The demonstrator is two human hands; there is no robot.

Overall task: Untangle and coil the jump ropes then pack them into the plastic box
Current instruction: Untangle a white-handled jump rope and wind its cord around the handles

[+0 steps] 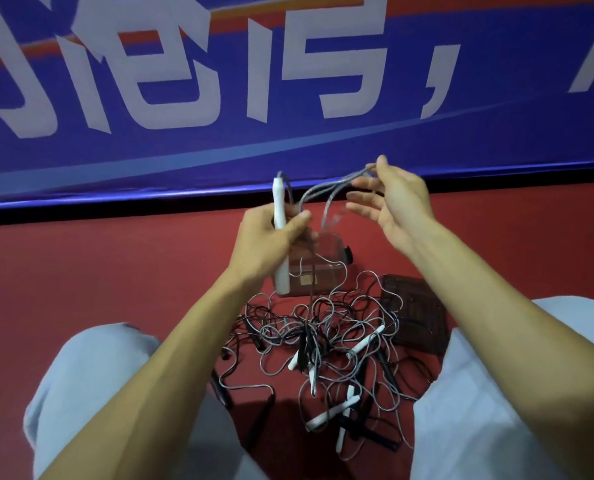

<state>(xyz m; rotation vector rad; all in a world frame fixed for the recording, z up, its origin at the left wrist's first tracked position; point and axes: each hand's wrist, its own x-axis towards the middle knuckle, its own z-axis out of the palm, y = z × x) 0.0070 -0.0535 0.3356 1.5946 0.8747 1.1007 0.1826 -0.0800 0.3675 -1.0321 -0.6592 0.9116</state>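
Observation:
My left hand (271,237) grips a white jump-rope handle (280,216) upright, with grey cord loops pressed against it. A loop of that grey cord (326,188) is pinched by my right hand (392,199) between thumb and forefinger and held up and to the right; its other fingers are spread. One strand hangs from my left hand down into a tangled pile of jump ropes (323,341) on the red floor, grey and black cords with several white and black handles. Behind my hands stands the clear plastic box (323,261), partly hidden.
A dark lid or tray (416,313) lies flat to the right of the box. My knees in light grey trousers (91,393) flank the pile on both sides. A blue banner with white characters (288,98) runs along the wall just behind the box.

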